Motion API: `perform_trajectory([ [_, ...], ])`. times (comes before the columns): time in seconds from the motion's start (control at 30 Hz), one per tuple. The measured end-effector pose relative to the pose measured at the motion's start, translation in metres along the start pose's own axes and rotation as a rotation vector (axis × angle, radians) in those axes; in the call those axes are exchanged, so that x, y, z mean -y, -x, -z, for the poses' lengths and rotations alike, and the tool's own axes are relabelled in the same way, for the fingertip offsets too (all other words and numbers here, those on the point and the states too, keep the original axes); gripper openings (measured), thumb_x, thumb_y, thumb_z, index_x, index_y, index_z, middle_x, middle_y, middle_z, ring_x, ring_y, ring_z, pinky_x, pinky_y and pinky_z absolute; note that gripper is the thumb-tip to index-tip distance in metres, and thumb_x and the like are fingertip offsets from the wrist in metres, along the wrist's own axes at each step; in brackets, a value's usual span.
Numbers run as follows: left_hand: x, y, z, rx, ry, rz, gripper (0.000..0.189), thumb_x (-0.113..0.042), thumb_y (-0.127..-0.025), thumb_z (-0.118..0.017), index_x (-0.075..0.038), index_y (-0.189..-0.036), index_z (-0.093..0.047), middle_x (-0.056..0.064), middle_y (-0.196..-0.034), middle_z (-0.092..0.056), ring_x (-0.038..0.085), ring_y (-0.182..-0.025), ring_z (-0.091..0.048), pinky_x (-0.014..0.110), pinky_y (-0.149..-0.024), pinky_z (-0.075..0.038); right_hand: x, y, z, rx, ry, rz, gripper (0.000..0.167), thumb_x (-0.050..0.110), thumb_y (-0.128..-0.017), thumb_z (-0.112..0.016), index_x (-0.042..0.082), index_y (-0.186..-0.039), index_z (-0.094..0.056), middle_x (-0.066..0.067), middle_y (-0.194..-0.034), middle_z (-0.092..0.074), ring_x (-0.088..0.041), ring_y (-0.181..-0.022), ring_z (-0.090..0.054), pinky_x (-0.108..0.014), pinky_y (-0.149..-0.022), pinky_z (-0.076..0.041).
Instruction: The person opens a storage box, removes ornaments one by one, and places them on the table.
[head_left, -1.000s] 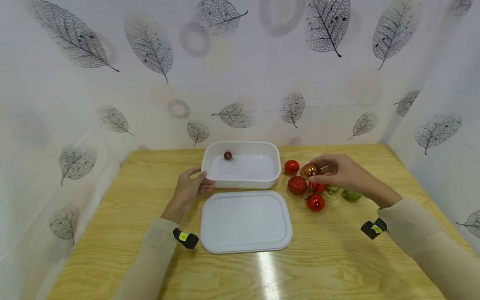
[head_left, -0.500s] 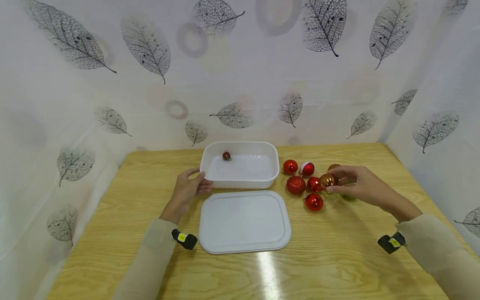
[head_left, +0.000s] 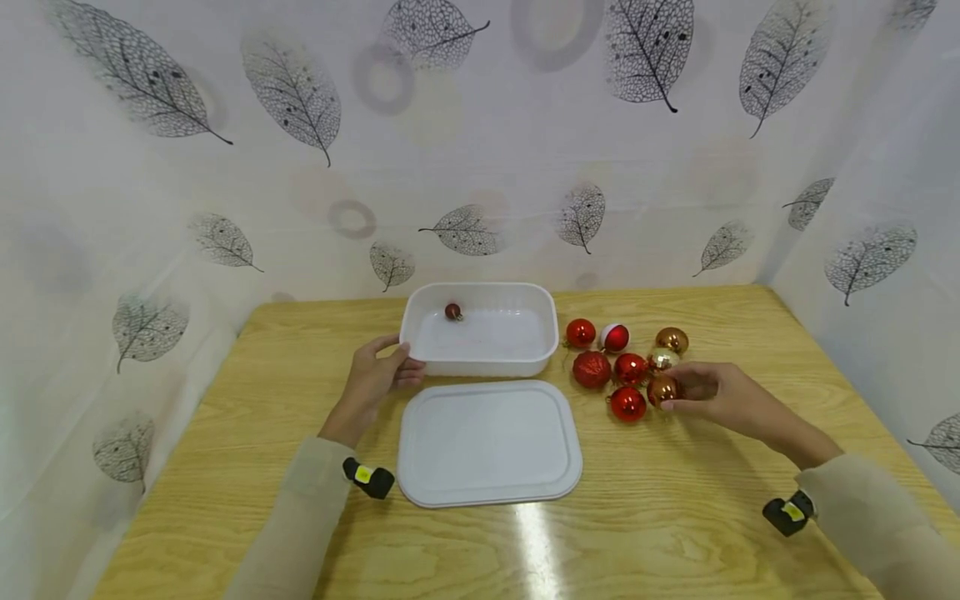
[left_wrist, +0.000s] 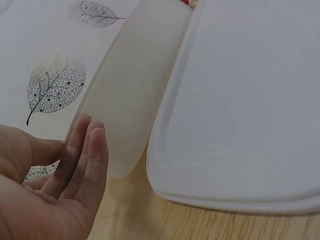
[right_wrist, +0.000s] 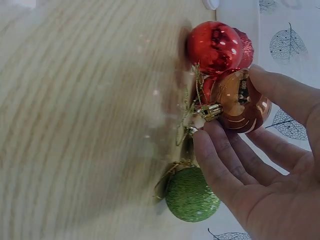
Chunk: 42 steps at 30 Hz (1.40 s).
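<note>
My left hand (head_left: 375,377) pinches the near left corner of a white plastic box (head_left: 487,367), thumb at the rim and fingers against the outer wall. A small dark red bauble (head_left: 453,312) lies inside the box. My right hand (head_left: 731,402) holds a shiny copper bauble (right_wrist: 237,102) between thumb and fingers, its gold cap toward the table. Close by it are a shiny red bauble (head_left: 627,404) and a pale gold bauble (head_left: 662,359). A glittery green bauble (right_wrist: 192,195) shows below the fingers in the right wrist view; the hand hides it in the head view.
The box's white lid (head_left: 491,446) lies flat in front of it on the wooden table (head_left: 300,333). Right of the box sit more baubles: a textured red bauble (head_left: 592,369), a red-and-white bauble (head_left: 614,337) and a gold bauble (head_left: 671,340). A leaf-printed curtain (head_left: 480,167) hangs behind.
My right hand has carried the copper bauble right and then toward me, uncovering the red-and-white, gold and pale gold baubles. The left hand stays at the box corner.
</note>
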<state>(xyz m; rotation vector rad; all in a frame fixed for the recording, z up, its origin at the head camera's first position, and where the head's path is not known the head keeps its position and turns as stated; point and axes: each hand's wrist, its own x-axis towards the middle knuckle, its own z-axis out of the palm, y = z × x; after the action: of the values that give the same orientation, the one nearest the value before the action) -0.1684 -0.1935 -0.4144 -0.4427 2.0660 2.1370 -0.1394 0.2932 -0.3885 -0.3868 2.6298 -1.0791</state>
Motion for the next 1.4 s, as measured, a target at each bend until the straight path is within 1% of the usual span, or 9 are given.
perform_trajectory([
  [0.13,-0.001,0.000,0.000,-0.002,-0.006,0.006,0.047,-0.014,-0.106,-0.055,0.000,-0.149,-0.041,0.008,-0.082,-0.073,0.015,-0.071,-0.073,0.029,-0.073,-0.064,-0.006,-0.001,-0.006,0.008,-0.016,-0.007,0.062,0.029,-0.092,-0.077,-0.008,-0.137,-0.056,-0.024,-0.128,-0.065,-0.031,-0.105,-0.069,-0.026,-0.080,-0.059],
  [0.3,-0.001,0.001,0.000,-0.005,-0.026,0.013,0.047,-0.015,-0.107,-0.054,-0.001,-0.150,-0.041,0.009,-0.084,-0.073,0.015,-0.072,-0.073,0.029,-0.074,-0.064,-0.011,-0.001,-0.011,0.020,0.013,-0.033,0.064,0.032,-0.092,-0.077,-0.008,-0.137,-0.055,-0.028,-0.132,-0.060,-0.035,-0.108,-0.067,-0.037,-0.083,-0.062],
  [0.37,-0.001,0.002,0.000,-0.005,-0.028,0.012,0.048,-0.015,-0.107,-0.054,0.000,-0.150,-0.041,0.009,-0.084,-0.073,0.015,-0.072,-0.072,0.028,-0.073,-0.064,-0.012,-0.002,-0.012,0.020,0.021,-0.035,0.065,0.033,-0.092,-0.077,-0.009,-0.136,-0.055,-0.029,-0.131,-0.060,-0.035,-0.108,-0.067,-0.039,-0.083,-0.062],
  [0.57,0.000,0.000,0.001,0.000,-0.027,0.010,0.048,-0.016,-0.107,-0.055,-0.001,-0.150,-0.041,0.010,-0.085,-0.073,0.015,-0.073,-0.073,0.029,-0.074,-0.064,-0.012,-0.003,-0.013,0.016,0.031,-0.035,0.065,0.032,-0.091,-0.079,-0.011,-0.134,-0.055,-0.029,-0.128,-0.061,-0.035,-0.106,-0.067,-0.039,-0.083,-0.061],
  [0.73,0.002,-0.002,0.002,0.008,-0.031,0.008,0.048,-0.017,-0.106,-0.055,-0.001,-0.150,-0.041,0.011,-0.087,-0.074,0.016,-0.074,-0.073,0.029,-0.075,-0.064,-0.012,-0.002,-0.014,0.015,0.048,-0.016,0.063,0.029,-0.091,-0.079,-0.013,-0.132,-0.056,-0.031,-0.125,-0.062,-0.035,-0.103,-0.068,-0.041,-0.081,-0.062],
  [0.97,0.002,-0.001,0.003,0.011,-0.023,0.000,0.048,-0.016,-0.106,-0.055,0.000,-0.149,-0.041,0.011,-0.086,-0.073,0.016,-0.074,-0.073,0.030,-0.075,-0.064,-0.010,-0.002,-0.011,0.008,0.053,-0.027,0.064,0.031,-0.090,-0.079,-0.011,-0.133,-0.056,-0.028,-0.125,-0.064,-0.035,-0.104,-0.068,-0.038,-0.081,-0.062],
  [1.2,0.002,0.000,0.003,0.014,-0.012,-0.006,0.046,-0.015,-0.106,-0.055,0.000,-0.148,-0.043,0.009,-0.084,-0.073,0.016,-0.073,-0.073,0.029,-0.073,-0.064,-0.006,0.000,-0.005,-0.008,0.043,-0.001,0.060,0.028,-0.090,-0.079,-0.009,-0.133,-0.058,-0.022,-0.115,-0.068,-0.032,-0.099,-0.070,-0.032,-0.076,-0.061],
  [1.3,0.002,0.001,0.002,0.016,-0.016,-0.006,0.047,-0.015,-0.106,-0.055,0.000,-0.148,-0.042,0.009,-0.084,-0.073,0.016,-0.074,-0.073,0.029,-0.073,-0.064,-0.004,0.001,0.000,-0.014,0.046,0.006,0.058,0.027,-0.091,-0.078,-0.007,-0.134,-0.058,-0.022,-0.117,-0.068,-0.032,-0.101,-0.069,-0.029,-0.077,-0.060],
  [1.4,0.001,0.000,0.002,0.015,-0.024,-0.002,0.047,-0.016,-0.106,-0.055,0.000,-0.149,-0.042,0.010,-0.085,-0.073,0.016,-0.074,-0.073,0.029,-0.074,-0.064,-0.001,0.001,0.005,-0.015,0.044,0.017,0.057,0.026,-0.093,-0.077,-0.007,-0.134,-0.058,-0.025,-0.122,-0.065,-0.033,-0.103,-0.068,-0.029,-0.078,-0.060],
])
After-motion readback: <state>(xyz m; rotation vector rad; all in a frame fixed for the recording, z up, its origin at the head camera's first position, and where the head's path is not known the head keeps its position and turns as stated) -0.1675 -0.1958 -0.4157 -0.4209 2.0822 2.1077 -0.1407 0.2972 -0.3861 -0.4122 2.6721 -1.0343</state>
